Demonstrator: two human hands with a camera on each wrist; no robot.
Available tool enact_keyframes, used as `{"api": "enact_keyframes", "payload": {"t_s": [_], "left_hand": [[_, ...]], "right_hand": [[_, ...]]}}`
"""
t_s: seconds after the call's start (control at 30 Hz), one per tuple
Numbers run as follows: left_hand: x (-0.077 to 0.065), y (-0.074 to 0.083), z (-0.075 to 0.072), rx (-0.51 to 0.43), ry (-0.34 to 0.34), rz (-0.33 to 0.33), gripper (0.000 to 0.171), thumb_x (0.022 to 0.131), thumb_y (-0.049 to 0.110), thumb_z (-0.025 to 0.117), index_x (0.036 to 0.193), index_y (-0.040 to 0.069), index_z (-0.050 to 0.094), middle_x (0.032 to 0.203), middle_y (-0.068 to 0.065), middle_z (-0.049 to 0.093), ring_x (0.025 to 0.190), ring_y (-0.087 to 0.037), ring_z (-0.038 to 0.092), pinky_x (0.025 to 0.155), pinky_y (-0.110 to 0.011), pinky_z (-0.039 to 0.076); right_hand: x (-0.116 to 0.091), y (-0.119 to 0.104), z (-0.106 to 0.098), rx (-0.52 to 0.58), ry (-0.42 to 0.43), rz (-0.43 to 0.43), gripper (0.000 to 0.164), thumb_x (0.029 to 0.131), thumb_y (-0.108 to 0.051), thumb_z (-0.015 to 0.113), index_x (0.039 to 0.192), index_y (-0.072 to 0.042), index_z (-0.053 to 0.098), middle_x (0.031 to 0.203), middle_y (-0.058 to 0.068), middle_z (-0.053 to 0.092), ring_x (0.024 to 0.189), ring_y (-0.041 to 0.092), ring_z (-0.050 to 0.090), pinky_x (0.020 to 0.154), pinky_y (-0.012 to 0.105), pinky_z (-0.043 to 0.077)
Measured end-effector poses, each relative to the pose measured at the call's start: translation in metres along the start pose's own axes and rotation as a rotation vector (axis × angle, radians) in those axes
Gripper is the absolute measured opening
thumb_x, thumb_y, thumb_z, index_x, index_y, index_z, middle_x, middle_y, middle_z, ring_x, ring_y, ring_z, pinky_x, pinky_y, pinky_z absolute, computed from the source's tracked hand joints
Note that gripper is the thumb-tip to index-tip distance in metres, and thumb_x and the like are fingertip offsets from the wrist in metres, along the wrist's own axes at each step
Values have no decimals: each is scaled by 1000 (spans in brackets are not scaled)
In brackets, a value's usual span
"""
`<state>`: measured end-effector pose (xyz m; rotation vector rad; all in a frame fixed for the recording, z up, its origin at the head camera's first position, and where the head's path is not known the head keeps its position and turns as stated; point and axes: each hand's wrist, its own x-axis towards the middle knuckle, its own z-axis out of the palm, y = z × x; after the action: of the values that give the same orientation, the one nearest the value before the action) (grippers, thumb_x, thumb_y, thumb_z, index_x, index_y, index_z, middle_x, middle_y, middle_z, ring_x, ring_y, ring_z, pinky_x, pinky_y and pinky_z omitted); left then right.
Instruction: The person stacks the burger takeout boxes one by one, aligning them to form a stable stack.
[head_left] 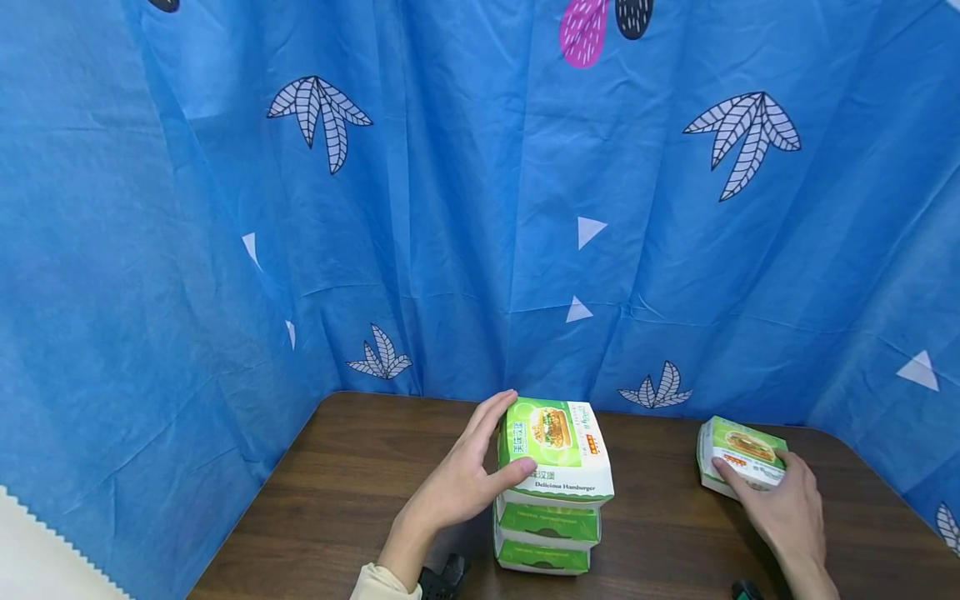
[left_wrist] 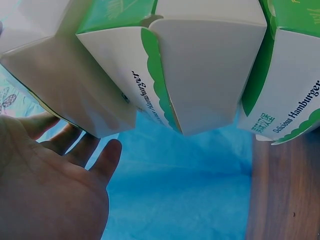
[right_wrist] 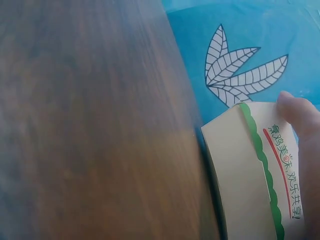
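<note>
Three green-and-white hamburger boxes stand in a stack, the top box [head_left: 555, 446] turned a little against the middle box [head_left: 551, 523] and the bottom box [head_left: 543, 557]. My left hand [head_left: 457, 483] holds the top box at its left side, thumb by the front edge and fingers reaching toward the back corner. In the left wrist view, the fingers [left_wrist: 82, 147] of that hand pass behind the box's edge. Farther right, my right hand [head_left: 787, 504] grips another hamburger box [head_left: 738, 450], thumb on the near left side and fingers round the right side.
Dark brown wood covers the table [head_left: 360, 483], which has rounded far corners. A blue curtain [head_left: 465, 250] printed with leaves and triangles hangs behind it and along both sides. A pale cloth edge [head_left: 45, 550] shows at the lower left.
</note>
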<state>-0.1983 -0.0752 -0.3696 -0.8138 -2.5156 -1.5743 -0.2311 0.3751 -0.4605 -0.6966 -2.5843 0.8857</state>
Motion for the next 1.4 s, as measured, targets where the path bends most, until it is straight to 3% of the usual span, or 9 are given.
{"api": "enact_keyframes", "payload": {"t_s": [0.67,1.0,1.4], "left_hand": [[1,0,1,-6,3,12,80,95,51,68,162,35,27,166,18,22,152,-12,26,121,-55,31],[1,0,0,0,5,15,80,95,50,67,162,35,27,167,16,22,152,-12,25,121,-55,31],[1,-1,1,-7,3,15,80,95,50,68,162,34,27,166,17,22,151,-12,26,121,-56,32]], "right_hand": [[-3,-4,5,11,39,-27,121,79,-70,75,158,7,23,160,38,21,138,61,26,107,69,28],[-5,-5,9,18,48,4,120,79,-70,74,156,6,22,156,38,22,136,55,28,100,71,35],[-7,-6,10,44,19,-3,123,83,-67,73,162,3,10,160,37,15,138,56,29,101,72,35]]}}
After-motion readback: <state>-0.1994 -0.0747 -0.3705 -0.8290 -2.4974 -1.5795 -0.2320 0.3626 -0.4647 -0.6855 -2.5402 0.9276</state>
